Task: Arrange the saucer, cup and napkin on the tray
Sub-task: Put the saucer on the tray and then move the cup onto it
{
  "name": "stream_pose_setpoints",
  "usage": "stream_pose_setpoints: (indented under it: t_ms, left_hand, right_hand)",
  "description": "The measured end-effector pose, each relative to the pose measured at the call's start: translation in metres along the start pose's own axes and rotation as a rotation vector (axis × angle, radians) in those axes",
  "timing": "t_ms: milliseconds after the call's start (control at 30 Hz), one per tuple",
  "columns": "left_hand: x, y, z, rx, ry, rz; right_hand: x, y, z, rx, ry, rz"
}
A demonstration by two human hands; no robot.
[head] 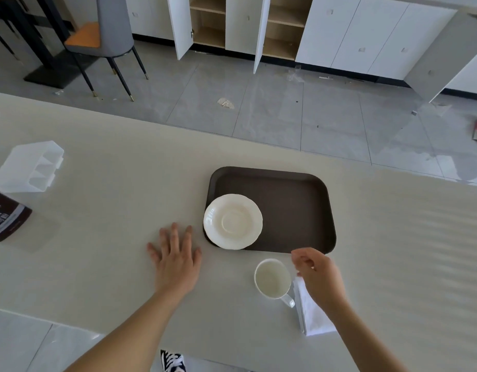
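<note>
A dark brown tray (291,205) lies on the pale table. A cream saucer (233,221) sits on its near left corner, overhanging the rim slightly. An empty white cup (272,279) stands on the table just in front of the tray, handle toward me. A folded white napkin (311,315) lies right of the cup, partly under my right arm. My left hand (175,256) rests flat on the table left of the saucer, fingers spread. My right hand (316,275) hovers just right of the cup, fingers loosely curled, holding nothing.
A clear plastic box (28,167) and a brown labelled packet (5,218) lie at the table's far left. Beyond the far table edge is tiled floor, a grey chair (108,36) and white cabinets with open doors.
</note>
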State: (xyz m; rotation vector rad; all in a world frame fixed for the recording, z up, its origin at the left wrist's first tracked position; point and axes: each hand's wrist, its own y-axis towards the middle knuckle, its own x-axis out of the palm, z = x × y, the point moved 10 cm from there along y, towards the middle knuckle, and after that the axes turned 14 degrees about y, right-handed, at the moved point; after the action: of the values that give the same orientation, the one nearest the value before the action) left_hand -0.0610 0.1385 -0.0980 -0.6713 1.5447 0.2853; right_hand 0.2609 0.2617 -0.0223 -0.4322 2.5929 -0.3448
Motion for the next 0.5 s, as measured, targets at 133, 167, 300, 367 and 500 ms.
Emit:
stream_pose_setpoints:
  t_ms: [133,167,300,367,500]
  left_hand:
    - [0.002,0.001,-0.002,-0.027,0.007,0.045]
    - [0.001,0.002,-0.003,-0.032,-0.001,0.06]
    - [-0.002,0.002,-0.003,-0.03,-0.03,0.102]
    - [-0.001,0.002,-0.004,-0.032,-0.033,0.11]
    - [-0.002,0.002,-0.005,-0.039,-0.049,0.133]
  right_hand:
    - [0.005,-0.032,0.008,-0.049,-0.11,-0.092]
    - [0.009,-0.036,0.011,-0.043,-0.125,-0.118]
    - [0.02,-0.045,0.018,-0.049,-0.24,-0.176]
    - [0.024,-0.046,0.018,-0.05,-0.266,-0.19]
    - [0.027,-0.049,0.012,-0.147,-0.336,-0.154]
